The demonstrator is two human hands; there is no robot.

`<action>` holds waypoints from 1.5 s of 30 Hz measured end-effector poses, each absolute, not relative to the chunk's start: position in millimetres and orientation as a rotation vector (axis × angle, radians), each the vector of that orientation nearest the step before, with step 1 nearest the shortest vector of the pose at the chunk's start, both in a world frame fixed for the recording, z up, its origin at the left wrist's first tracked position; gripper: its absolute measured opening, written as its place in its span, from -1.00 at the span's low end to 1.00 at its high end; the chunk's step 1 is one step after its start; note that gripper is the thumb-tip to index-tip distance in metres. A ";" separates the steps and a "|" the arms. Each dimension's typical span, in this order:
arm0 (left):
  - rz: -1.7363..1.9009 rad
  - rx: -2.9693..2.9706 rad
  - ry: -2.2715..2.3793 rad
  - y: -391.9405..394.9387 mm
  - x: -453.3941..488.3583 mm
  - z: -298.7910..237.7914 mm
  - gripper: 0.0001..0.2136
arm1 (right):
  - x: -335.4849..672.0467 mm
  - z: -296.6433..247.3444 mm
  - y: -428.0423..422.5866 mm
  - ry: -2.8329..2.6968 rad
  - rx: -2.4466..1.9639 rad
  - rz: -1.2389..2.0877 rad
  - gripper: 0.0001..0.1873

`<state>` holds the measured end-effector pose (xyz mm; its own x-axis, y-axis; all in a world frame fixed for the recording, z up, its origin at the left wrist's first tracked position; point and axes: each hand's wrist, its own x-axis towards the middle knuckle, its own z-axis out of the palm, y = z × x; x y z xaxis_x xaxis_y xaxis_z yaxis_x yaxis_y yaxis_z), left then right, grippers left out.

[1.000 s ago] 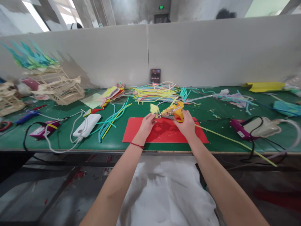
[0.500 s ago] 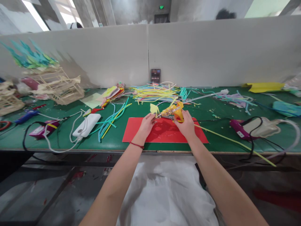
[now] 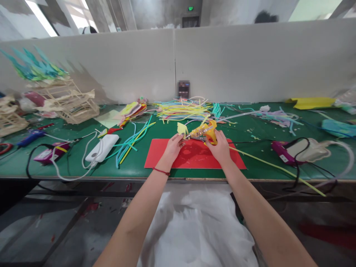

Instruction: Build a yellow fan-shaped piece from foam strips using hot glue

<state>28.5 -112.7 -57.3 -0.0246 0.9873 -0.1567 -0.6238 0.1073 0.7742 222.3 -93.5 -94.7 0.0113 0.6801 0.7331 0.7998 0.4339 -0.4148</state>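
My left hand (image 3: pixel 175 144) pinches a small pale-yellow piece with a zigzag edge (image 3: pixel 182 128) above a red board (image 3: pixel 194 155). My right hand (image 3: pixel 219 145) is wrapped round a yellow hot glue gun (image 3: pixel 204 130), its nozzle pointing left at my left fingertips. Whether the nozzle touches the piece, I cannot tell. A long translucent stick (image 3: pixel 241 114) stretches back from the gun's rear. Fingers partly hide the gun's handle and trigger.
Behind my hands lies a heap of coloured fuzzy strips (image 3: pixel 183 110). On the left are a white power bank (image 3: pixel 102 148), a purple power strip (image 3: pixel 52 153) and a wooden frame model (image 3: pixel 75 105). Another purple power strip (image 3: pixel 285 152) and cords lie on the right.
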 end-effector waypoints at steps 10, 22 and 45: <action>1.411 0.578 0.798 -112.7 27.9 -58.9 -0.79 | 222.8 -95.0 -93.2 -1.709 -1.192 -0.159 -0.56; 1.409 0.601 0.786 -111.1 26.7 -63.7 -0.77 | 222.5 -93.3 -94.0 -1.687 -1.209 -0.131 -0.58; 1.360 0.763 0.791 -113.0 27.4 -63.8 -0.78 | 222.6 -91.8 -93.9 -1.610 -1.245 -0.174 -0.59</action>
<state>27.4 -113.0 -63.8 0.0471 0.9978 -0.0462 -0.5332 0.0642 0.8436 222.6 -93.9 -91.8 0.0855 0.6231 0.7774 0.7744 0.4493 -0.4454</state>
